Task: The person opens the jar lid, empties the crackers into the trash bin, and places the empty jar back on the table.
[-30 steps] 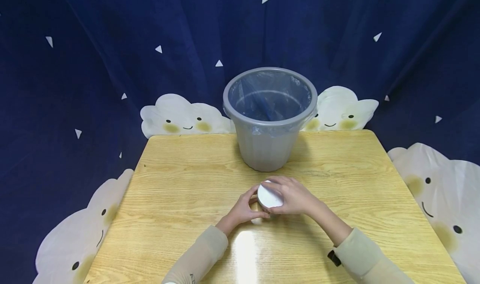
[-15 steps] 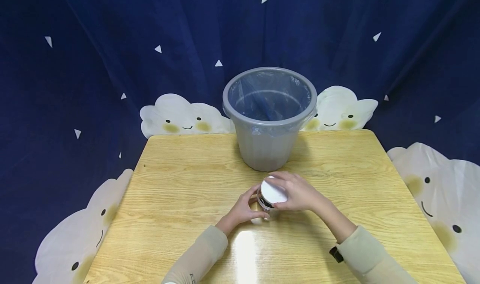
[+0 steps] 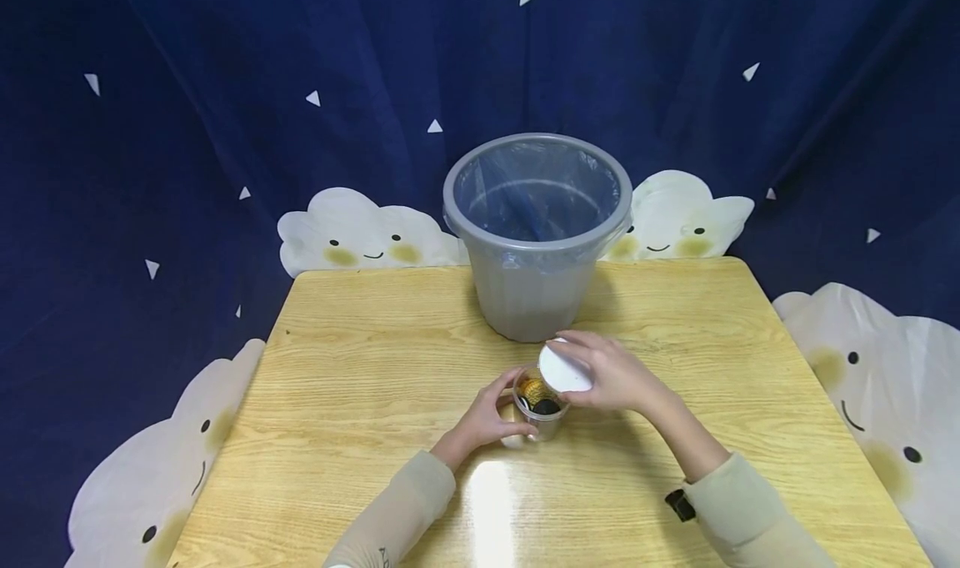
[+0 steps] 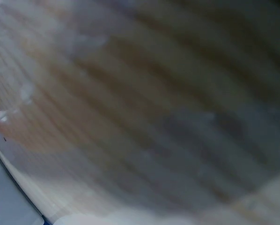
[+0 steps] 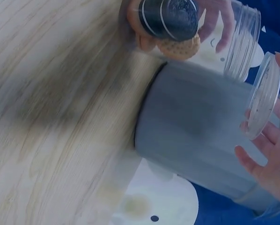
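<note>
In the head view my left hand (image 3: 486,418) curls round a clear plastic jar (image 3: 550,425) standing on the table. Dark sandwich cookies (image 5: 172,18) with pale filling and light-brown round biscuits (image 5: 180,48) lie inside it, seen through the wall in the right wrist view. The jar's threaded mouth (image 5: 243,42) is uncovered. Just up and right of the mouth, my right hand (image 3: 613,376) grips the white lid (image 3: 564,367) by its edge, tilted and apart from the jar. A blurred close surface fills most of the left wrist view.
A grey bin (image 3: 536,289) lined with a clear bag stands behind the hands, near the far edge of the wooden table (image 3: 375,343). Beyond the table hangs a dark blue curtain (image 3: 360,42) with white triangles and smiling clouds.
The lid has come off the jar and moved up and right with my right hand, exposing the cookies. My left hand stays almost still round the jar.
</note>
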`<state>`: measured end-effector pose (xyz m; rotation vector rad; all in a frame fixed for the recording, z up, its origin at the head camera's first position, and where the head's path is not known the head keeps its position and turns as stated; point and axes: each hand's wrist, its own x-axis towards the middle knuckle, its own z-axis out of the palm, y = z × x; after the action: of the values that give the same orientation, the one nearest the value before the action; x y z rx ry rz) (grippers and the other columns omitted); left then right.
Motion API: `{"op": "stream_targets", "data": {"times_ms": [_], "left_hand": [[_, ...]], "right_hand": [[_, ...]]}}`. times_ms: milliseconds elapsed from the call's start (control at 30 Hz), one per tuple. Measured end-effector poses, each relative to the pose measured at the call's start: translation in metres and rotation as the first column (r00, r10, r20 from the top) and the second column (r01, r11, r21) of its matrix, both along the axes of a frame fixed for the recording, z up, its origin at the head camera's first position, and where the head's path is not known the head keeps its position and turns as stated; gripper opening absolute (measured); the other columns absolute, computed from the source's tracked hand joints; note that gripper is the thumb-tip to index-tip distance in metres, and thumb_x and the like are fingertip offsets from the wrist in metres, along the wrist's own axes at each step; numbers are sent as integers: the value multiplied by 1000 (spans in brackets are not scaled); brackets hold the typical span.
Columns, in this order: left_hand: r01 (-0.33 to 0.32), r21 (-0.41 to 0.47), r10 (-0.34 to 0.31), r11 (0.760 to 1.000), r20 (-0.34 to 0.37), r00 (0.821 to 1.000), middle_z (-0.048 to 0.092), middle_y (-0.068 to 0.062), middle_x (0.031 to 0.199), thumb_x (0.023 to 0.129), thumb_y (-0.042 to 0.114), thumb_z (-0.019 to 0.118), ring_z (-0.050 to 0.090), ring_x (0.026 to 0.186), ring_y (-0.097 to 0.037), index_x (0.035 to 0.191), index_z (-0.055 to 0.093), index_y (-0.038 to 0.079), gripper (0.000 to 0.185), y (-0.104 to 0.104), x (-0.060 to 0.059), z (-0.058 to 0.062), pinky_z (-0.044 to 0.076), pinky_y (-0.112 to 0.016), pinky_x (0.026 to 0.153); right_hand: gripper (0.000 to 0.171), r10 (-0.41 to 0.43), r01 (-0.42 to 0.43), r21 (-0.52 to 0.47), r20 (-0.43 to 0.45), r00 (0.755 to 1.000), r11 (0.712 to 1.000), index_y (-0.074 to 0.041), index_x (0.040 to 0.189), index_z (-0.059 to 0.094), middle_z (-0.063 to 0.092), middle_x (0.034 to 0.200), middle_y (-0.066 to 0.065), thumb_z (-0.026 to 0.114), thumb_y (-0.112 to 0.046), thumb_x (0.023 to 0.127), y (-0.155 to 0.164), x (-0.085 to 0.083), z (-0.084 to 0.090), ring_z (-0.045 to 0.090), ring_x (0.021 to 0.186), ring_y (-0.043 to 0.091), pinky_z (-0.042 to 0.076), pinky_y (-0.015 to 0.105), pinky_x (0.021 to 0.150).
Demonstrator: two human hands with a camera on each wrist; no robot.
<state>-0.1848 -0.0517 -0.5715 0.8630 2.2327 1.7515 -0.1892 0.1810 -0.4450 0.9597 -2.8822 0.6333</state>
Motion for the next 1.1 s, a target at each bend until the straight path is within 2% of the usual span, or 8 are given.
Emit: {"op": "stream_targets", "data": {"times_ms": [133, 400, 467, 667, 900, 1100], "left_hand": [[-12, -6, 12, 1000, 7, 1000, 44, -10, 136, 64, 8, 82, 42, 124, -22, 140, 32, 10, 91, 1, -5, -13, 43, -27, 97], [-20, 3, 20, 1000, -17, 1000, 47, -7, 133, 63, 11, 84, 44, 122, -21, 138, 35, 18, 91, 1, -5, -15, 44, -27, 96], [-22, -2, 22, 1000, -25, 999, 47, -10, 132, 62, 10, 84, 44, 122, -22, 138, 35, 15, 90, 1, -3, -10, 44, -28, 96], [10, -21, -10, 1000, 13, 1000, 43, -24, 133, 65, 5, 81, 42, 123, -33, 137, 32, 0, 87, -1, 5, 22, 43, -35, 98], [29, -15, -29, 999, 8, 1000, 42, -26, 133, 66, 5, 81, 41, 124, -33, 137, 30, -5, 88, -2, 5, 25, 42, -36, 98], [22, -4, -22, 1000, -4, 1000, 44, -25, 131, 65, 3, 81, 43, 122, -35, 136, 31, -6, 87, -2, 7, 27, 43, -37, 97]], "right_hand": [[77, -14, 13, -11, -24, 1000, 1000, -13, 130, 52, 48, 132, 16, 79, -37, 63, 8, -1, 1, 48, 116, 36, 39, 56, 94], [75, -60, 58, -26, -73, 996, 998, -10, 128, 53, 50, 130, 18, 81, -33, 62, 25, -6, 2, 49, 113, 38, 41, 56, 90], [74, -77, 75, -24, -80, 994, 997, -11, 128, 54, 50, 130, 18, 81, -33, 62, 29, -7, 3, 50, 112, 38, 43, 55, 88], [74, -116, 112, -46, -103, 988, 993, -10, 127, 54, 50, 129, 17, 81, -34, 62, 40, -9, 5, 50, 112, 38, 42, 55, 88], [75, -184, 180, -61, -81, 980, 982, -10, 128, 53, 49, 129, 19, 81, -34, 62, 52, -10, 4, 47, 114, 40, 39, 58, 90], [73, -211, 203, -88, -100, 972, 975, -7, 127, 53, 50, 128, 20, 81, -29, 63, 61, -10, 1, 46, 113, 41, 38, 62, 89]]}}
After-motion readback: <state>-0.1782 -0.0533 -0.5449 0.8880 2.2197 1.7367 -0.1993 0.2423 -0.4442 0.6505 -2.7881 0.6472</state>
